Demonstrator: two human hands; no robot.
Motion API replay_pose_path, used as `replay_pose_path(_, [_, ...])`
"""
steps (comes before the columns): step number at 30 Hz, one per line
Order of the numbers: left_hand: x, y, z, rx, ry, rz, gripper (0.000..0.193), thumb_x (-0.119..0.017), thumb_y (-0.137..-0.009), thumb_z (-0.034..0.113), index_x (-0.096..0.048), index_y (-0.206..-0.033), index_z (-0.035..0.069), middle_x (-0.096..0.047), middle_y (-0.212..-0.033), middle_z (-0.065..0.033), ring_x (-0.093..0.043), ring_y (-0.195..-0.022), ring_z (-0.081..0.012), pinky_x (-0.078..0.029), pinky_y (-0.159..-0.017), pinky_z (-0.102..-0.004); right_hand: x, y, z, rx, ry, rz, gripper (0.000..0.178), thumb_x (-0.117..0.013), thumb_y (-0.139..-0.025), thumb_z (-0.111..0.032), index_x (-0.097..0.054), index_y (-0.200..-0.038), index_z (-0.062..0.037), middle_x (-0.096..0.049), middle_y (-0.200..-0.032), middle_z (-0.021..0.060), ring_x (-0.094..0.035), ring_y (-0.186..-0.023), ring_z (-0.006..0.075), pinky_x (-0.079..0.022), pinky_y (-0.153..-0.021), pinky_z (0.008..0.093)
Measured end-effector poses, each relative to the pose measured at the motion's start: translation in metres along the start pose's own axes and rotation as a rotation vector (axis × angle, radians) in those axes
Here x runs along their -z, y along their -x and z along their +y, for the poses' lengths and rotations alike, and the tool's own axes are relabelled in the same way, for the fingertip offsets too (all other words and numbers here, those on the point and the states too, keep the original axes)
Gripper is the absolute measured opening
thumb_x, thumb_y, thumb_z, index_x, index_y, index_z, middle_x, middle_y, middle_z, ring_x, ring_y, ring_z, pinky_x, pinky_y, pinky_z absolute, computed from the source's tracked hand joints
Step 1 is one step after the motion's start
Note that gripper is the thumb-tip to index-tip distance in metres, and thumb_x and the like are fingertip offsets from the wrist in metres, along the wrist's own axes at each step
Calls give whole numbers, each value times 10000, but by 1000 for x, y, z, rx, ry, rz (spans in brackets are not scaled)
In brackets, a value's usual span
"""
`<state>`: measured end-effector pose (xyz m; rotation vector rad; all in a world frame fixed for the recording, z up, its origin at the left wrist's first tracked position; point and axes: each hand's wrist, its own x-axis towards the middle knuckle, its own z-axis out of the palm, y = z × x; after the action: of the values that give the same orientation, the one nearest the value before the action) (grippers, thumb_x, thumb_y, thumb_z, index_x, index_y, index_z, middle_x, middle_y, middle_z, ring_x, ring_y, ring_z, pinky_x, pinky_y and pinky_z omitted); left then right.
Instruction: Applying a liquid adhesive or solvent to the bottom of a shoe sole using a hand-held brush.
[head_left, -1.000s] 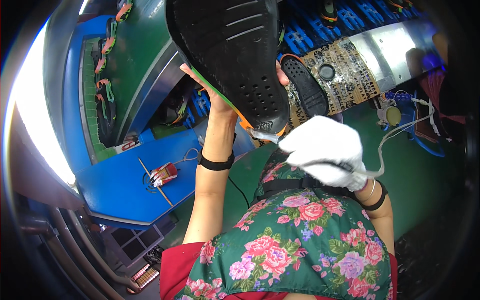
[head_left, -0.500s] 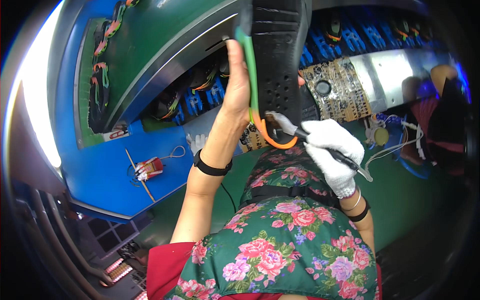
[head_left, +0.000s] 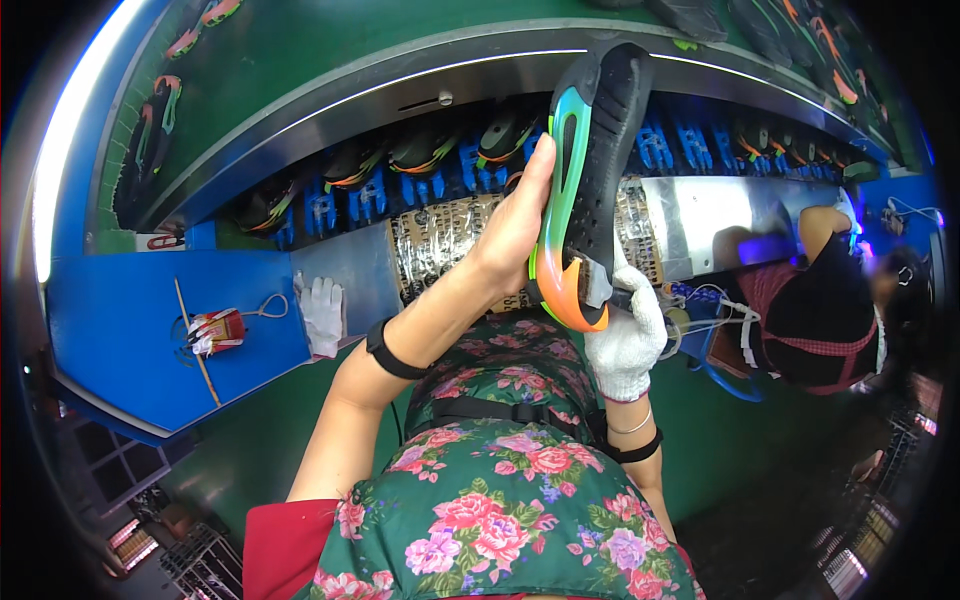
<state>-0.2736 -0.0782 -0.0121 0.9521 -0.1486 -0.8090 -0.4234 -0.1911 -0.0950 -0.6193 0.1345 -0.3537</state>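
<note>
And round it goes: in the last half second you've turned the black sole (head_left: 600, 185) so that its green-to-orange side comes into sight, where its dark, perforated face filled the view before. It's up off the bench, between your hands, toe end pointing away from you and orange heel end nearest your body, in front of the taped cardboard (head_left: 440, 245). Your bare left hand (head_left: 515, 230) grips it from the left, thumb side laid long against the coloured wall; the other fingers are behind the sole, so I can't tell how they're spread. Over on the heel, your gloved right hand (head_left: 628, 345) has its fingers closed around the brush (head_left: 597, 285), most of the handle lost in the glove. The brush head sits right at the heel, by the orange rim; whether the bristles actually touch, I can't make out. That turn seems to open up the side wall to you, and the brushing looks still in progress around that heel.
</note>
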Motion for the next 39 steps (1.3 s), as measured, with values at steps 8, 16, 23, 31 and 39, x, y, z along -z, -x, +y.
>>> replay_pose_path(8, [27, 71, -12, -640, -513, 14, 622, -370, -1084, 391, -456, -1510, -54, -647, -1343, -166, -517, -1284, -229, -338, -1118, -402, -1, -3, -20, 93, 78, 58, 402, -537, -991, -315, -588, -1262, -24, -583, -1397, 223, -561, -1317, 395, -410, -1152, 573])
replay_pose_path(16, [16, 88, -17, -661, -662, -21, 653, -378, -1098, 390, -373, -1544, -86, -660, -1382, -155, -506, -1208, -237, -309, -1133, -393, -13, 0, -22, 132, 158, 80, 349, -537, -951, -193, -659, -1176, 45, -388, -1589, 286, -480, -1410, 429, -342, -1210, 561])
replay_pose_path(23, [12, 80, -8, -595, -608, -73, 665, -353, -1109, 396, -316, -1570, -82, -668, -1363, -148, -516, -1075, -220, -329, -1091, -385, -20, 1, -22, 208, 282, 44, 344, -552, -930, -155, -696, -1144, 74, -386, -1570, 336, -446, -1431, 446, -300, -1224, 554])
replay_pose_path(31, [31, -65, 119, -900, -841, 122, 737, -315, -1082, 513, -274, -1604, -6, -617, -1443, -134, -508, -1223, -235, -357, -1028, -379, -19, 7, -16, 200, 195, -30, 336, -573, -907, -163, -704, -1133, 48, -351, -1588, 341, -397, -1463, 464, -288, -1228, 567])
replay_pose_path(39, [121, -98, 147, -480, -1917, 563, 966, -380, -960, 773, -367, -1577, 30, -740, -1182, -170, -503, -1355, -343, -208, -1141, -615, -16, 11, -14, 207, 190, -58, 320, -517, -958, -188, -637, -1175, 15, -573, -1392, 196, -516, -1349, 331, -378, -1175, 528])
